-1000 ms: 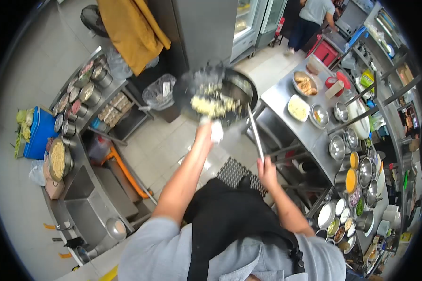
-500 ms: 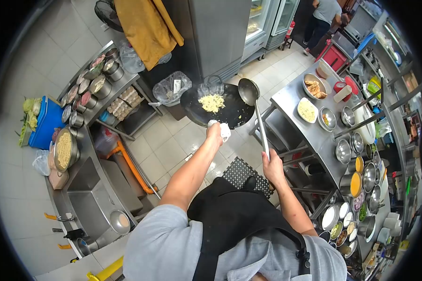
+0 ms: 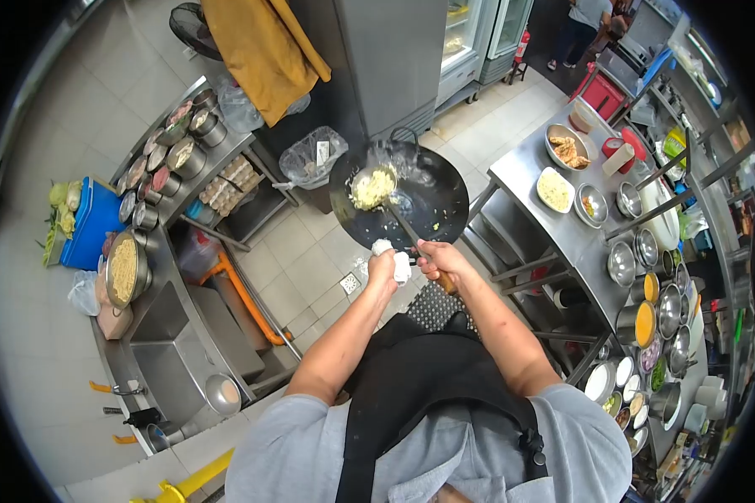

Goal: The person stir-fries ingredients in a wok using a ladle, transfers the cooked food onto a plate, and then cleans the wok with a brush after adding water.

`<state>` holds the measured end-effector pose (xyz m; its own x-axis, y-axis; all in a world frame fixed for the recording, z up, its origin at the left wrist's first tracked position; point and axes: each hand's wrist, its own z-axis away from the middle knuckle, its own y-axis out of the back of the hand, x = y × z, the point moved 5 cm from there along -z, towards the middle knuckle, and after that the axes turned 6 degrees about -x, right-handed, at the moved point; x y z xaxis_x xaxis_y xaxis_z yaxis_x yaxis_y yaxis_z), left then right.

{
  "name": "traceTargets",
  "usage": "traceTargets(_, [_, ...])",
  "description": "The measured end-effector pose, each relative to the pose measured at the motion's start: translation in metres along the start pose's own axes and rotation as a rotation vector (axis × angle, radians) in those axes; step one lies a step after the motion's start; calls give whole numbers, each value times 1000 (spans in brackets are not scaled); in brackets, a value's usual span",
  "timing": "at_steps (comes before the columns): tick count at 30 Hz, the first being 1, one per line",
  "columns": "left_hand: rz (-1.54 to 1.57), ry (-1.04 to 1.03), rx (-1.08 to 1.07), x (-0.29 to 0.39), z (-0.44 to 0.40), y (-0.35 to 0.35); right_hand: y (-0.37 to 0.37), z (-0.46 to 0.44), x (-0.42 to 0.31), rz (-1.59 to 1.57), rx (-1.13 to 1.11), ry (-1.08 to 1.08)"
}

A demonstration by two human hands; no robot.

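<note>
My left hand (image 3: 383, 270) is closed around the near handle of a black wok (image 3: 440, 197), with a folded white cloth (image 3: 402, 268) between. The wok is held out in front of me over the floor. My right hand (image 3: 443, 261) grips a long-handled ladle (image 3: 405, 226) near its wooden end. The ladle's bowl is down inside the wok at the left, filled with pale yellow fried rice or egg (image 3: 372, 188); I cannot tell which. A few loose bits stick to the dark wok surface, and faint steam rises at the back.
On the right, a steel table (image 3: 520, 180) carries a white dish of pale yellow food (image 3: 555, 190), a bowl of fried pieces (image 3: 568, 149) and several steel bowls. To the left are a sink (image 3: 172, 356) and a noodle bowl (image 3: 126, 270). A lined bin (image 3: 313, 158) stands beyond the wok. Another person (image 3: 583, 29) is far back.
My right hand has swung left and inward, bringing the ladle from the wok's right side into it. The food now lies in the ladle's bowl. The wok has shifted slightly right.
</note>
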<state>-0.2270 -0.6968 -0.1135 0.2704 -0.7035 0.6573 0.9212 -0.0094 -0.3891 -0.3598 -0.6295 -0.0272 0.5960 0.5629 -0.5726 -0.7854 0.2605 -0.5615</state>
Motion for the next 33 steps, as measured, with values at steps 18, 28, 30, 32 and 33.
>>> traceTargets(18, [108, 264, 124, 23, -32, -3, 23, 104, -39, 192, 218, 124])
traceTargets(28, [-394, -580, 203, -14, 41, 34, 7, 44, -34, 299, 348, 198])
traceTargets(30, [-497, -599, 229, -8, 41, 36, -21, 33, -42, 257, 234, 225])
traceTargets(32, [-602, -600, 264, -6, 39, 43, -33, 19, -50, 203, 149, 205])
traceTargets(33, [-579, -572, 262, -3, 33, 46, -37, 12, -53, 150, 63, 183])
